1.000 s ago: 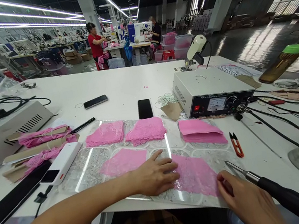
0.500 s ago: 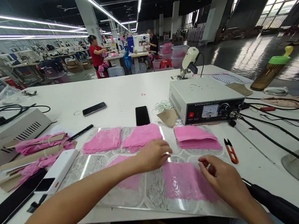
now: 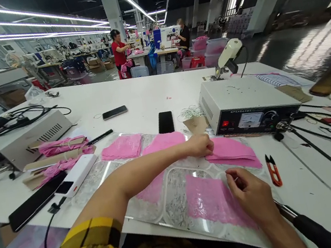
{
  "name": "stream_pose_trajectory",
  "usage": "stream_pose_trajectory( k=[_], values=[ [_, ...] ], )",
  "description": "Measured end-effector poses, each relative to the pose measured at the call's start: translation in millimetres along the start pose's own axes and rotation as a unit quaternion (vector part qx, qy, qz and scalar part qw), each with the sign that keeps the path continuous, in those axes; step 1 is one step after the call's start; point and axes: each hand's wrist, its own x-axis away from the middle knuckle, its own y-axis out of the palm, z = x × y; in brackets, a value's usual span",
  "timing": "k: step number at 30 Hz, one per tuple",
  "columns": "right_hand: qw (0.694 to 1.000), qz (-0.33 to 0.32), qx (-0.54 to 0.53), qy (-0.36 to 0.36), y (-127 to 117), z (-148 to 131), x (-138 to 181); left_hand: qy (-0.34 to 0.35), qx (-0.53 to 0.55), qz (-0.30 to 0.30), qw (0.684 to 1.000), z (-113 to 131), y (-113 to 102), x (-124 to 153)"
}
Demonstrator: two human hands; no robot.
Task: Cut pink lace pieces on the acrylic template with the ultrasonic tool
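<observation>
My left hand (image 3: 201, 146) reaches across the mat. Its bent fingers are pressed together at the left edge of a stack of smooth pink fabric pieces (image 3: 232, 151). Nearer to me, a pink lace piece (image 3: 208, 197) lies flat on the clear-covered mat (image 3: 174, 198). Over that piece's right side is my right hand (image 3: 251, 194), thumb and fingers curled together; whatever they hold is hidden. Two lace stacks, a left one (image 3: 121, 147) and a middle one (image 3: 163, 141), lie farther back. Another pink piece (image 3: 153, 189) is partly under my left forearm.
A control box (image 3: 260, 118) with cables stands at back right, thread snips (image 3: 273, 171) before it. A black-handled tool (image 3: 319, 227) lies by my right wrist. Phones (image 3: 165, 122), a white device (image 3: 77, 174) and tied pink bundles (image 3: 63, 158) are around. Two people work at machines beyond.
My left hand has moved right, from above the mat's middle to the smooth pink stack, and its fingers have closed. My right hand stays by the lace piece. The view has turned left.
</observation>
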Motion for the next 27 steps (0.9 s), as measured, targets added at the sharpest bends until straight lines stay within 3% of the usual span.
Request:
stream_pose_trajectory(
  k=[11, 22, 27],
  values=[
    [0.999, 0.026, 0.042, -0.005, 4.2, -0.1, -3.7, 0.04, 0.051, 0.016, 0.998, -19.6, 1.8, -4.9],
    [0.983, -0.002, 0.179, 0.028, 13.3, -8.4, -41.0, 0.066, 0.143, 0.022, 0.987, -30.7, 0.1, -11.2],
    [0.98, 0.004, 0.196, 0.024, 18.2, -5.9, -41.1, 0.053, 0.155, 0.021, 0.986, -33.5, 2.4, -13.6]
  ],
)
